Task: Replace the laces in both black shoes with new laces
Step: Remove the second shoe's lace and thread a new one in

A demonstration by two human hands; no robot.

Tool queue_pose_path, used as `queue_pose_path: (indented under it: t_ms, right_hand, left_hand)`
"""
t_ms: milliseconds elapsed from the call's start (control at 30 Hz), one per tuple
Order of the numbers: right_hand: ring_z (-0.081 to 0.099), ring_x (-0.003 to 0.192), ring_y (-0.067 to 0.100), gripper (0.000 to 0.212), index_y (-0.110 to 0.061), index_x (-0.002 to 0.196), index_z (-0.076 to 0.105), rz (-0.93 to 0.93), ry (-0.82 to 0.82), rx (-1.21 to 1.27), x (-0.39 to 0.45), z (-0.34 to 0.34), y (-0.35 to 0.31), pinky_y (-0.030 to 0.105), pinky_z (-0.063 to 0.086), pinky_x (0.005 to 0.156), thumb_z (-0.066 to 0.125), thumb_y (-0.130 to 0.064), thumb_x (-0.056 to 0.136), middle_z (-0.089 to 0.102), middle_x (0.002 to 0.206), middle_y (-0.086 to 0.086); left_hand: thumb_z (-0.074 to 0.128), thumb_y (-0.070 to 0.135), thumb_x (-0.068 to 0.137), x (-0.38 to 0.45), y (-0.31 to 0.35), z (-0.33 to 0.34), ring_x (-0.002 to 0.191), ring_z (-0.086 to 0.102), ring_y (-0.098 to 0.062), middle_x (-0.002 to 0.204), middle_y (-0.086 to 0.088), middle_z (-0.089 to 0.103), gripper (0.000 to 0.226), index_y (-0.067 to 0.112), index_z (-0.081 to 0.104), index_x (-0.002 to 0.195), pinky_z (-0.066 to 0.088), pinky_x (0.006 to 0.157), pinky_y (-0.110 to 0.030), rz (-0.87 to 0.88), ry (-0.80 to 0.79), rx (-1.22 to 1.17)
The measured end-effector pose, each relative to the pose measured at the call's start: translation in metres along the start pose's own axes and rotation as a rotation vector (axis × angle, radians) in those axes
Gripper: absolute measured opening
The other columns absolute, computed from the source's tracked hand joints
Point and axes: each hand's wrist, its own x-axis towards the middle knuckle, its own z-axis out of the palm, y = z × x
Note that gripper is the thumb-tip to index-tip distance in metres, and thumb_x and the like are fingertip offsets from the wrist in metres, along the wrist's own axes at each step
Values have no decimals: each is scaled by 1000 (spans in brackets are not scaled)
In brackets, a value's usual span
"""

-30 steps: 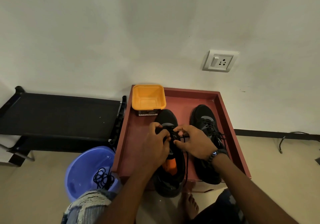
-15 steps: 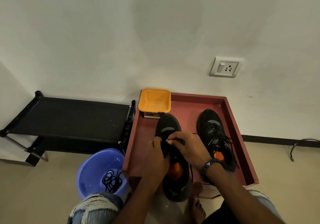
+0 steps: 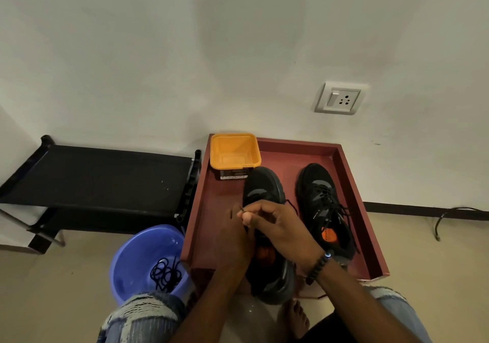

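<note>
White wall [image 3: 185, 51], wall socket [image 3: 340, 99], beige floor [image 3: 53, 289], perhaps a black cot [image 3: 100, 176]

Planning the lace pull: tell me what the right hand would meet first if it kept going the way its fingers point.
The right hand points left across the left shoe; it would meet the left hand almost at once, though depth is unclear.

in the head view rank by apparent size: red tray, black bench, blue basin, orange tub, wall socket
1. black bench and red tray: too close to rank
2. blue basin
3. orange tub
4. wall socket
</note>
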Motion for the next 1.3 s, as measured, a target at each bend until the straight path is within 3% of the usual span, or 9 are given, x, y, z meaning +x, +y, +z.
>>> queue_pose_path:
  t_ms: [133,200,367,600,733,900,967,1100,1300]
  right_hand:
    - [65,70,0,6,-24,97,72,168,185,-173,6,-15,25,16,50,71,69,-23,92,72,82,-6]
    - [63,71,2,5,-20,94,72,211,211,-341,7,-19,37,15,49,70,69,-21,91,70,79,-6]
    - [61,74,3,5,-18,90,73,211,176,-463,5,-21,42,19,52,74,68,-21,90,69,79,-6]
    - [53,83,6,10,-21,98,71,142,92,-634,4,-14,44,26,50,78,66,-27,92,58,90,-9]
    - [55,79,4,10,-19,96,73,156,177,-547,3,-8,46,25,50,77,67,-26,91,59,84,-11]
    - [59,79,3,11,-20,92,73,202,282,-449,3,-4,53,4,40,66,67,-30,92,67,90,-6]
    - [59,77,3,12,-19,90,73,214,304,-445,4,-2,53,6,42,65,68,-29,92,68,86,-6]
    - [60,72,6,13,-17,85,72,229,339,-465,5,2,52,26,53,70,68,-28,91,67,77,-6]
    - [56,66,5,12,-24,80,66,203,366,-510,3,7,55,25,50,63,66,-31,90,62,73,-9]
  left_hand:
    - [66,41,91,7,0,6,86,63,-9,91,13,61,18,28,58,100,47,71,-17,-39,23,-167]
    - [67,41,90,8,2,5,84,64,-4,92,13,65,19,28,63,103,55,73,-22,-45,-30,-193]
    - [61,29,96,7,-1,-4,82,64,4,88,16,67,10,28,69,103,52,68,-12,-42,-67,-278]
    - [57,20,99,10,-2,-6,92,65,-3,100,7,71,18,21,68,113,57,85,-27,-131,-81,-424]
    - [58,19,98,12,-4,-6,94,66,-4,100,9,71,20,19,68,116,57,88,-31,-159,-101,-487]
    - [60,22,97,13,-7,-6,93,68,-7,97,9,72,14,25,68,108,58,86,-41,-188,-118,-517]
    - [61,24,97,14,-7,-5,93,68,-8,97,9,72,13,25,69,107,58,86,-44,-201,-122,-525]
    - [63,25,96,14,-6,-5,91,69,-9,95,8,73,8,30,67,100,58,86,-45,-226,-120,-539]
    - [64,30,95,14,-6,-5,90,69,-9,94,9,73,5,33,67,97,58,85,-44,-220,-131,-520]
